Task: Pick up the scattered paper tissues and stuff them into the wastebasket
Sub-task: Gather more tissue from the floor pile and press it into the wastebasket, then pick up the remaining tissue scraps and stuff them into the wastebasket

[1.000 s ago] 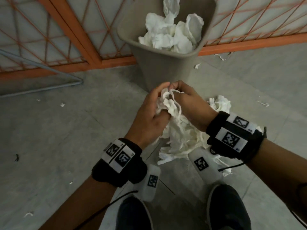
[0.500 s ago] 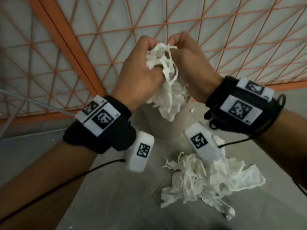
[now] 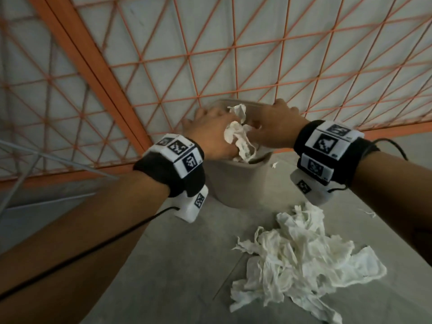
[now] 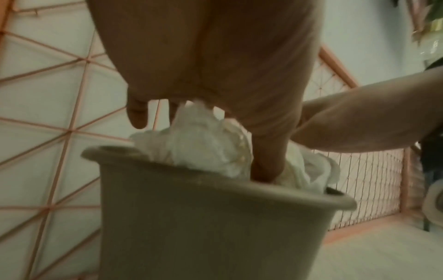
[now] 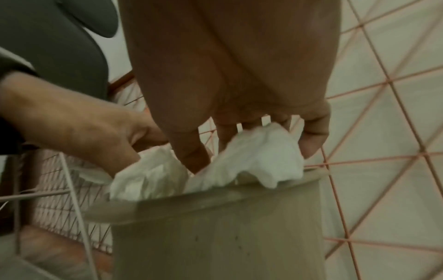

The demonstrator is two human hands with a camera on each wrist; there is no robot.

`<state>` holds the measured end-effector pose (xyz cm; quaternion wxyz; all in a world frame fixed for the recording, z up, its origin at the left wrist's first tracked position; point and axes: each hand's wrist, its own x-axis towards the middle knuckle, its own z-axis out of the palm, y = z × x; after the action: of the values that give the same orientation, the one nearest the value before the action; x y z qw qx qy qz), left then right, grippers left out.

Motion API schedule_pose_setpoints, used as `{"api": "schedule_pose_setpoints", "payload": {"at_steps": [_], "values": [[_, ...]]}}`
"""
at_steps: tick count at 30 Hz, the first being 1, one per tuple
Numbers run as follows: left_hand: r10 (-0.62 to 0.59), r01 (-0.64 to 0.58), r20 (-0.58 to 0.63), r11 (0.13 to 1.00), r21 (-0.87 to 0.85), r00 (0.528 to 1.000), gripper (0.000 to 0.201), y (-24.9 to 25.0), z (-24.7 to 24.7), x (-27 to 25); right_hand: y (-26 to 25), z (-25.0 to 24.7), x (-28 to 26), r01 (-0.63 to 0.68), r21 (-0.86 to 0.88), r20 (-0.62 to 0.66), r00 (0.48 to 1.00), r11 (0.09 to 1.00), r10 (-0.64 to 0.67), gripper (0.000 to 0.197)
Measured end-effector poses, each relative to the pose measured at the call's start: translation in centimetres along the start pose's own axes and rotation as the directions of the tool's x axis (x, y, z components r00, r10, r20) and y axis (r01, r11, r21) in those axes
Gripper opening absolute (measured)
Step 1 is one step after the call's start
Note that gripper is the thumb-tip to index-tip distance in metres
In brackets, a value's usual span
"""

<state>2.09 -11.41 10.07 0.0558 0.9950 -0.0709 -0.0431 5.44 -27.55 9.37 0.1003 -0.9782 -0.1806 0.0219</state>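
A beige wastebasket (image 3: 236, 183) stands on the floor against the orange lattice fence, heaped with white tissues (image 3: 238, 136). Both hands lie on top of that heap. My left hand (image 3: 210, 132) presses down on the left side with spread fingers. In the left wrist view the left hand (image 4: 215, 75) has its thumb pushed into the tissues (image 4: 203, 149) above the wastebasket's rim (image 4: 215, 181). My right hand (image 3: 273, 127) presses on the right side. The right wrist view shows the right hand (image 5: 239, 79) with its fingers on a tissue (image 5: 261, 161) that overhangs the wastebasket's rim (image 5: 215, 195). A pile of crumpled tissues (image 3: 299, 260) lies on the floor.
The orange lattice fence (image 3: 233, 66) stands directly behind the basket. A thin metal frame (image 3: 28, 174) leans at the left. Small paper scraps (image 3: 274, 164) lie on the grey floor near the basket. The floor pile sits just below my right wrist.
Both hands, which gripped a wad of tissues raised in front of the fence, have come down onto the basket. Their fingers have spread out on the heap.
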Motion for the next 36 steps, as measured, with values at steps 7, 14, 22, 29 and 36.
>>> {"api": "schedule_pose_setpoints", "payload": {"at_steps": [7,14,22,29,36], "values": [[0.037,-0.054,-0.091,0.98,-0.193,0.995,0.048,0.3,-2.4,-1.0,-3.0,-1.8,0.2,0.147,0.059,0.073,0.986,0.987,-0.152,0.017],[0.085,-0.037,0.368,0.99,-0.136,0.926,0.026,2.0,5.2,3.2,0.0,4.5,1.5,-0.015,-0.06,0.488,0.872,0.998,0.042,0.038],[0.111,-0.221,-0.382,0.941,-0.256,0.917,0.026,0.3,0.0,-1.9,1.3,-1.3,-1.6,0.214,0.375,-0.217,0.966,0.902,-0.139,0.048],[0.313,-0.524,-0.473,0.74,-0.422,0.823,0.012,3.2,6.0,-9.4,8.6,4.0,-2.6,-0.027,0.641,-0.223,0.95,0.767,0.22,0.038],[0.336,-0.189,0.413,0.915,-0.357,0.847,0.061,2.4,19.2,-7.4,12.6,15.4,0.5,-0.204,0.193,0.228,0.961,0.96,0.158,0.044]]}}
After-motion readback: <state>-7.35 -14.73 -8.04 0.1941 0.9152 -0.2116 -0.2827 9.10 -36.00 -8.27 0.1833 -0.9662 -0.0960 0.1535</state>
